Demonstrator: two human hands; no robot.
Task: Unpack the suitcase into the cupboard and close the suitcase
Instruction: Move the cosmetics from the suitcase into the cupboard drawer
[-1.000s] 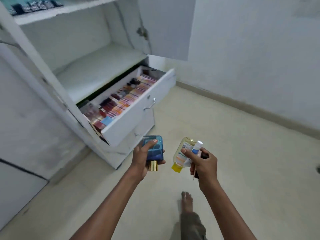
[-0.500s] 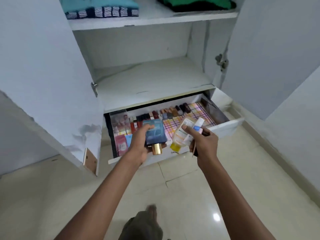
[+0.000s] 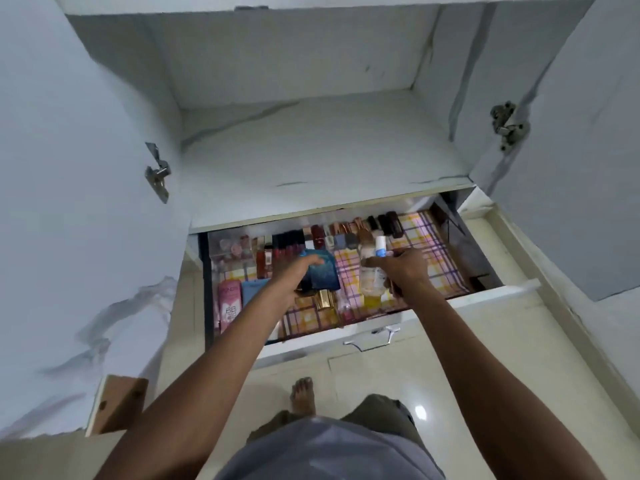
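Right now the person stands at the open cupboard [image 3: 311,143] with both hands over its pulled-out drawer [image 3: 450,299], so the step in hand looks like putting toiletries away. Fingers of the left hand [image 3: 294,275] are wrapped round a blue perfume bottle [image 3: 322,271] with a gold cap, held above the checked drawer liner [image 3: 433,244]. The right hand [image 3: 405,268] is clamped on a clear bottle [image 3: 370,278] of yellowish liquid and a small white tube [image 3: 381,245]; something dark sits in that palm too, though I cannot tell what. A row of lipsticks [image 3: 287,242] lines the back, and a pink tube [image 3: 228,299] lies at the left. Next, I judge, each bottle wants lowering into a bare patch of liner without knocking the row. The suitcase is out of sight, so closing it remains to be done.
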